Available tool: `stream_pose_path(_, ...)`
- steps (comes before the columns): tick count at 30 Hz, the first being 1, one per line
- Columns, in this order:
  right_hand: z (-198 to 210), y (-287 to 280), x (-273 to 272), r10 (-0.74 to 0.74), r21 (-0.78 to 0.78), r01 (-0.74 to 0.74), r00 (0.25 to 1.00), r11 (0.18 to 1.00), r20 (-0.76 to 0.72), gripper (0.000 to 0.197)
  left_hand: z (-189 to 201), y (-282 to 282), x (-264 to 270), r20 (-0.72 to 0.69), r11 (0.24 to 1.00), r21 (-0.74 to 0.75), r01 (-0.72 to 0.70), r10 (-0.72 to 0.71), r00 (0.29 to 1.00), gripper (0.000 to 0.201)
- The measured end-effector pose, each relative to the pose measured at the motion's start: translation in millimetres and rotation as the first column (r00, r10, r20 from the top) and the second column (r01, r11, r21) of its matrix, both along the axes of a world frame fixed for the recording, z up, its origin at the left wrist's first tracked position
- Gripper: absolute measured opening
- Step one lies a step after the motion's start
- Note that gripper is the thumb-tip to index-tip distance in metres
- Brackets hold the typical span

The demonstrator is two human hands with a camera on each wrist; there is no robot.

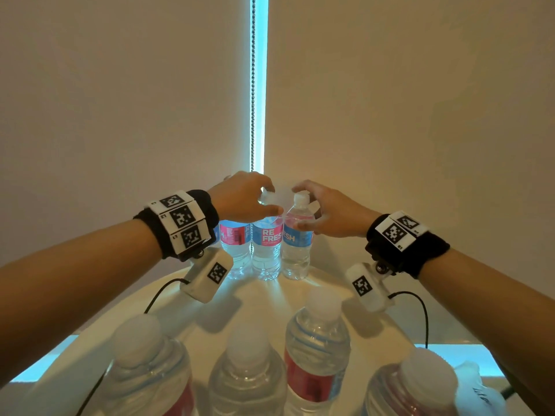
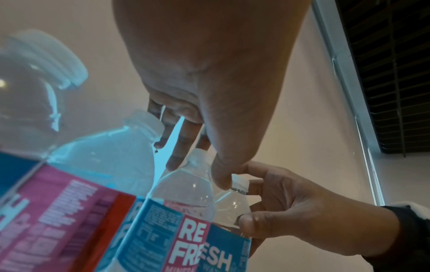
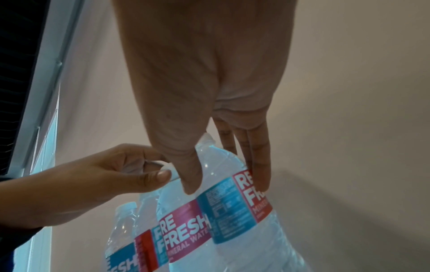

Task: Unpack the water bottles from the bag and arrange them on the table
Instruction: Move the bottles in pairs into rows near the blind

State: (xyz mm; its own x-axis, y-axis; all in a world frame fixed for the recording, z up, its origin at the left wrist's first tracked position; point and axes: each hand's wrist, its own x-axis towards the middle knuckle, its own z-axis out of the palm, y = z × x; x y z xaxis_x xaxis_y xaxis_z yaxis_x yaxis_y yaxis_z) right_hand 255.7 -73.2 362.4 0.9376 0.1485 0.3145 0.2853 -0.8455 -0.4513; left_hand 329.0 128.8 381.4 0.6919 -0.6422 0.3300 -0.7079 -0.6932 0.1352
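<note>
Three clear water bottles with pink-and-blue labels stand in a row at the far edge of the white table [image 1: 264, 298]. My left hand [image 1: 255, 202] grips the middle bottle [image 1: 266, 244] at its cap and neck, thumb in front and fingers behind [image 2: 197, 173]. My right hand [image 1: 312, 211] holds the right bottle [image 1: 297, 244] by its shoulder, thumb on one side and fingers on the other [image 3: 227, 184]. The left bottle [image 1: 235, 244] stands untouched, partly hidden by my left wrist. The three bottles touch side by side.
Several more water bottles [image 1: 315, 340] stand close to me along the near part of the table. A white object with writing [image 1: 477, 391] lies at the lower right. Roller blinds and a bead chain [image 1: 253, 85] hang directly behind the far row.
</note>
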Motion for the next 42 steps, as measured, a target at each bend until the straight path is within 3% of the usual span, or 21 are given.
stream_pose_path(7, -2, -2, -3, -0.074, -0.02, 0.074, 0.997, 0.997, -0.016, 0.076, 15, 31, -14, 0.087, 0.976, -0.202, 0.084, -0.067, 0.994, 0.043)
stream_pose_path(11, 3, -2, -22, -0.121, -0.071, 0.126, 0.991, 0.99, 0.063, 0.081, 36, 65, -38, 0.097, 0.955, -0.266, 0.129, -0.107, 0.99, 0.033)
stream_pose_path(16, 18, -6, -74, -0.038, 0.009, 0.037, 0.979, 0.999, 0.2, 0.054, 54, 118, -82, 0.01, 0.923, -0.36, 0.138, -0.144, 0.99, 0.032)
stream_pose_path(18, 25, -7, -97, 0.062, 0.11, -0.079, 0.986, 0.991, 0.152, 0.048, 55, 139, -99, -0.01, 0.905, -0.397, 0.154, -0.172, 0.985, 0.032)
stream_pose_path(21, 33, -3, -130, 0.291, 0.309, -0.302, 0.953, 0.902, 0.082, 0.051, 49, 169, -121, -0.04, 0.897, -0.399, 0.192, -0.226, 0.973, 0.037)
stream_pose_path(25, 37, 5, -152, 0.489, 0.344, -0.453, 0.872, 0.823, -0.021, 0.056, 32, 190, -143, -0.155, 0.888, -0.389, 0.243, -0.323, 0.934, 0.05)
stream_pose_path(34, 32, 41, -148, 0.517, 0.147, -0.505, 0.75, 0.851, -0.414, 0.062, 1, 188, -161, -0.439, 0.9, -0.336, 0.278, -0.411, 0.799, 0.055)
stream_pose_path(38, 32, 51, -148, 0.509, 0.117, -0.513, 0.746, 0.851, -0.43, 0.06, 4, 186, -166, -0.501, 0.889, -0.297, 0.348, -0.456, 0.736, 0.053)
stream_pose_path(42, 29, 48, -145, 0.513, 0.122, -0.51, 0.762, 0.852, -0.396, 0.051, -2, 182, -163, -0.508, 0.872, -0.347, 0.346, -0.485, 0.712, 0.032)
